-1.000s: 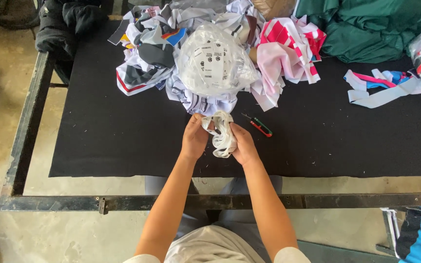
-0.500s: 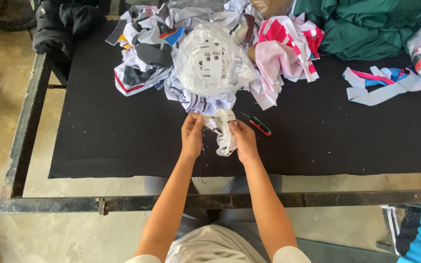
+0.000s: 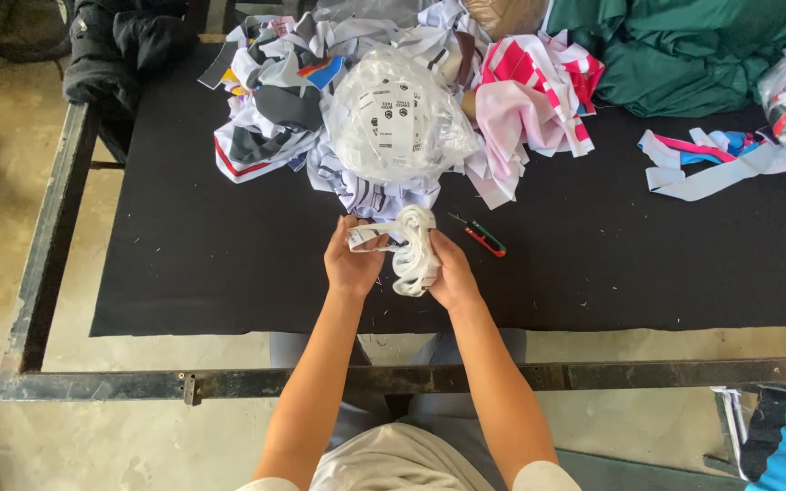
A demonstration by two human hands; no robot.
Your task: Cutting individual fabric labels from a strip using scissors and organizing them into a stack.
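Spreading across most of the view, the black table (image 3: pixel 184 255) carries everything, with its metal frame (image 3: pixel 47 273) running down the nine o'clock side and along the near edge. At twelve o'clock lies a big heap of fabric scraps (image 3: pixel 266 118) in white, grey, pink and blue, with green cloth (image 3: pixel 684 55) at about one o'clock and a dark jacket (image 3: pixel 120 45) at eleven. On the heap sits a clear plastic bag (image 3: pixel 398 118) stuffed with white printed strips. Loose ribbons (image 3: pixel 702 164) lie at two o'clock. The left hand (image 3: pixel 352 264) and the right hand (image 3: pixel 452 273) meet just near of the heap, at the table's middle, and between them is the bundle of white strip (image 3: pixel 414 250), looped in a loose coil. The left hand's fingers are pinched shut on the free printed end, while the right hand is closed around the coil from its three o'clock side. Judging by this, the work is winding or sorting the strip, and it goes best if the left hand keeps the end taut and flat while the right turns the coil evenly, so loops stack without twisting or slipping off. Smallest, a little green-and-red cutter (image 3: pixel 482 238) lies just beside the right hand at two o'clock, apart from it and untouched.
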